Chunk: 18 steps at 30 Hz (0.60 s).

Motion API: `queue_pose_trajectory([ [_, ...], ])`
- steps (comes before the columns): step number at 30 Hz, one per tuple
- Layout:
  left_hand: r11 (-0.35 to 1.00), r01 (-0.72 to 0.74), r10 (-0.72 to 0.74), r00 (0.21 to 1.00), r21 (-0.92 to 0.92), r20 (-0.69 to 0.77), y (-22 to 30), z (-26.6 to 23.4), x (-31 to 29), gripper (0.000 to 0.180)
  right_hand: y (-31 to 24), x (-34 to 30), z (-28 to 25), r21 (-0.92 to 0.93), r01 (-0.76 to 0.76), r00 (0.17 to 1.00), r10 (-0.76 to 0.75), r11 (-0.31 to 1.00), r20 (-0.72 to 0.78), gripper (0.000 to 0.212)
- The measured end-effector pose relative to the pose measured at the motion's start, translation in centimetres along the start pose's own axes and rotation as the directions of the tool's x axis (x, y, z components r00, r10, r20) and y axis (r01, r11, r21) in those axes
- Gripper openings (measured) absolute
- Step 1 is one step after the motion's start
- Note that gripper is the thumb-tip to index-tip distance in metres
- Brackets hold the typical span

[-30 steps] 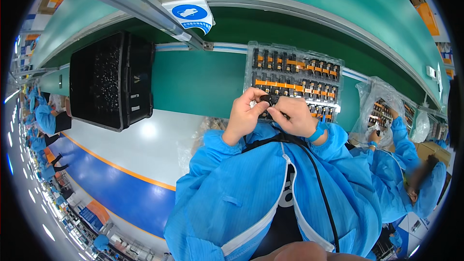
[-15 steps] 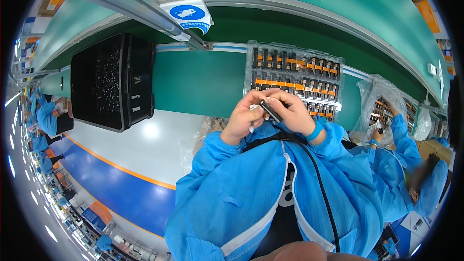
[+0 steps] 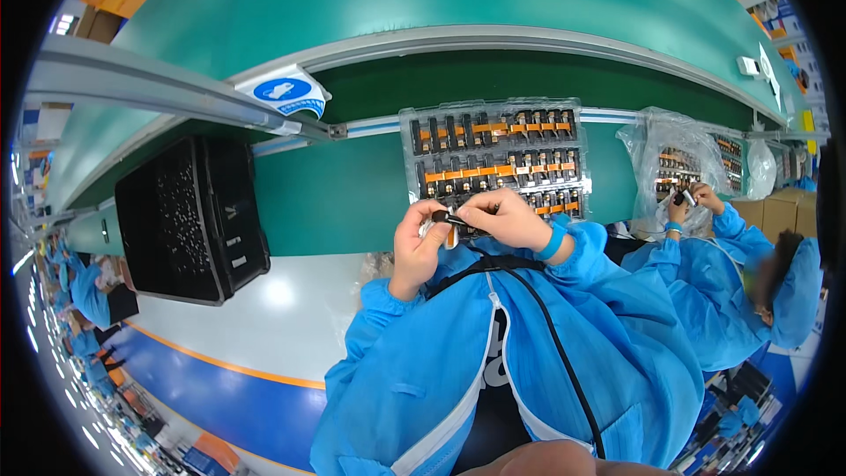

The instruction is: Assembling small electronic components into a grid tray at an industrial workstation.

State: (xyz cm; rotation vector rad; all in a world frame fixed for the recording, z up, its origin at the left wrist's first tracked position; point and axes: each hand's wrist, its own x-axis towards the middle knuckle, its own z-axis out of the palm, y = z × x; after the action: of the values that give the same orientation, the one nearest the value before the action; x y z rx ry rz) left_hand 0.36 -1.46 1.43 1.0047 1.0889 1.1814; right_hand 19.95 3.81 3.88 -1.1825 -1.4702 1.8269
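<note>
My left hand [image 3: 417, 242] and my right hand [image 3: 504, 218] meet in front of my chest, both pinching one small black component [image 3: 449, 219] with a pale end. A blue band circles my right wrist. Just beyond my fingers lies a clear plastic tray [image 3: 493, 160] on the green bench, holding rows of small black parts with orange strips. My blue sleeves come up from the lower edge.
A black perforated crate [image 3: 189, 219] stands at the left on the bench. A grey rail with a blue and white sign [image 3: 286, 92] runs above. At the right a person in blue [image 3: 736, 273] handles a part beside bagged trays [image 3: 674, 154].
The small part has gone from tilted up between my fingers to lying level between both hands. My hands sit slightly lower, nearer the tray's front edge.
</note>
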Motion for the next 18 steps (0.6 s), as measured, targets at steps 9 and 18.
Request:
queue_pose_trajectory([
  [9, 0.984, 0.166, -0.174, 0.969, 0.059, 0.178, 0.5, -1.9, 0.8, 0.015, -1.3, -0.4, 0.5, -0.394, 0.361, 0.933, -0.320, 0.845, 0.168, 0.022],
  [18, 0.990, 0.069, -0.069, 0.998, 0.119, -0.007, 0.3, 0.6, 1.8, 0.013, -2.3, -1.1, 0.8, -0.798, 0.304, 0.906, -0.416, 0.521, 0.073, 0.014],
])
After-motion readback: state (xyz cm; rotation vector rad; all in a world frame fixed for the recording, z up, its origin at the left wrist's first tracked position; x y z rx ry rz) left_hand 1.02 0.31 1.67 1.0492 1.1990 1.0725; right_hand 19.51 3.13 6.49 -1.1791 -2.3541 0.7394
